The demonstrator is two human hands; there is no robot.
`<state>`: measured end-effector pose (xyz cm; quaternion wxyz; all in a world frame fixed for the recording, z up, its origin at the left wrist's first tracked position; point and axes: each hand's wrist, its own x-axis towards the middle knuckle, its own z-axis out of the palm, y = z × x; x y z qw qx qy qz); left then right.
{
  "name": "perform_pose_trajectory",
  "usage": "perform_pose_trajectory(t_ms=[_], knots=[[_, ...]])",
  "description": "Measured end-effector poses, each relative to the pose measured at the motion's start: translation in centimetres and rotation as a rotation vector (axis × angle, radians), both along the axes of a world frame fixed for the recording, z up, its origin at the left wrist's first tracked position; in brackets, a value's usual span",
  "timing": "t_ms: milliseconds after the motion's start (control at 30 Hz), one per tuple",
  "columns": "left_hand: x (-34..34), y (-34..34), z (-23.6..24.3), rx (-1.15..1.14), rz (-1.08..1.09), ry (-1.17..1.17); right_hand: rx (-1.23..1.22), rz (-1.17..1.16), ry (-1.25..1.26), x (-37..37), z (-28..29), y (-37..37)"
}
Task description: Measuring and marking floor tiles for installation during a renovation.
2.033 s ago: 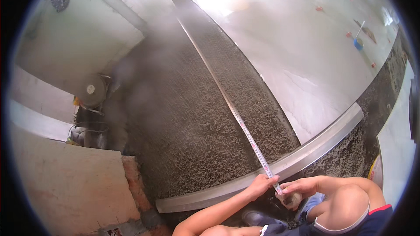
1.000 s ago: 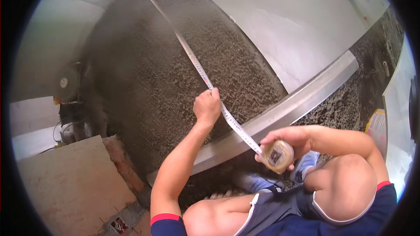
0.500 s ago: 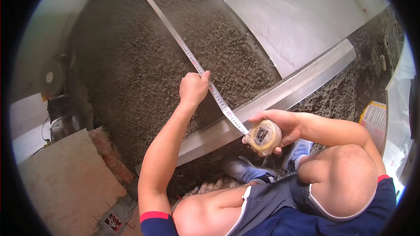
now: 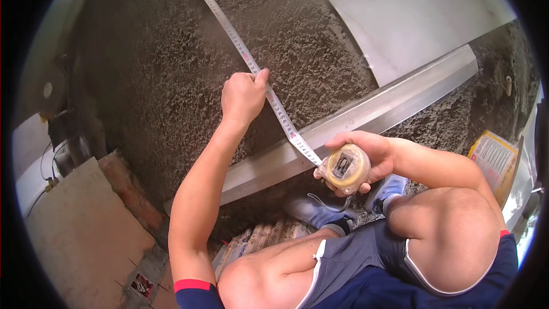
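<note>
My right hand (image 4: 377,151) is wrapped round the yellowish, worn case of a tape measure (image 4: 346,169), with a cord loop hanging below it. From the case the white metal blade (image 4: 280,111) runs up and to the left, over the straightedge and the rough grey mortar bed (image 4: 309,51), out through the top of the picture. Farther along, my left hand (image 4: 244,96) is closed on the blade, thumb along its edge. A long aluminium straightedge (image 4: 412,88) lies slantwise under the blade, close to the case.
A large pale tile (image 4: 412,17) lies beyond the straightedge at the upper right. A dark round-ended tool (image 4: 48,88) stands at the left, above a board-like slab (image 4: 74,223). A wall box with wires (image 4: 140,286) is at lower left, a yellow-and-white bag (image 4: 494,154) at right.
The view has shifted slightly, so the mortar and tile sit higher and farther right. My left hand is a little farther forward and left; both hands keep their hold.
</note>
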<state>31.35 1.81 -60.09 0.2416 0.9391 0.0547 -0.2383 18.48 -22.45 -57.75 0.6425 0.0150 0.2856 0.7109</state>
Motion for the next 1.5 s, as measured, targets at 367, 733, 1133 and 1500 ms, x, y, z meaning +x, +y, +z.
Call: perform_pose_trajectory(t_ms=[367, 733, 1133, 1500], knots=[[-0.1, 0.2, -0.1, 0.006, -0.009, 0.023, 0.015, -0.005, 0.048, -0.3, -0.8, 0.4], [-0.2, -0.1, 0.4, 0.034, 0.006, 0.046, 0.027, -0.014, 0.045, -0.6, -0.9, 0.3], [-0.3, -0.1, 0.8, 0.069, -0.003, 0.057, -0.006, 0.044, -0.032, -1.0, -0.9, 0.9], [-0.1, -1.4, 0.6, 0.005, -0.035, -0.018, -0.121, 0.136, -0.242, -1.8, 0.3, -0.3]])
